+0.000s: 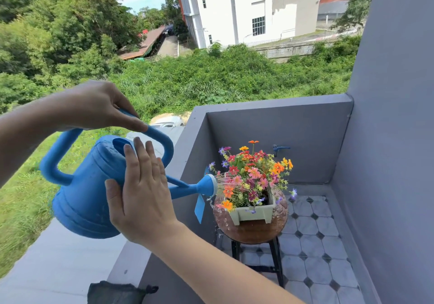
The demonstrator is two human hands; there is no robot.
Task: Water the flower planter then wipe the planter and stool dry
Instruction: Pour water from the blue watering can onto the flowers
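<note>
Left hand (pixel 94 104) grips the watering can (pixel 89 186) handle; right hand (pixel 143 193) presses flat against its side; water sprays the planter (pixel 256 212) on the stool (pixel 253 231); tap (pixel 280 148) behind; cloth (pixel 115 292) on ledge (pixel 58 256).

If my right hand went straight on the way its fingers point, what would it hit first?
Most likely the watering can's top handle, just above the fingers, close to where the left hand grips it. The right hand lies flat on the can's side, so depth is unclear.

Upper-floor balcony, probably residential. Grey parapet (pixel 279 106) encloses patterned floor tiles (pixel 312 245); blue tap (pixel 280 148) on parapet's inner face. Beyond parapet: shrubs (pixel 211 76) below, white building (pixel 225 10) farther off.
</note>
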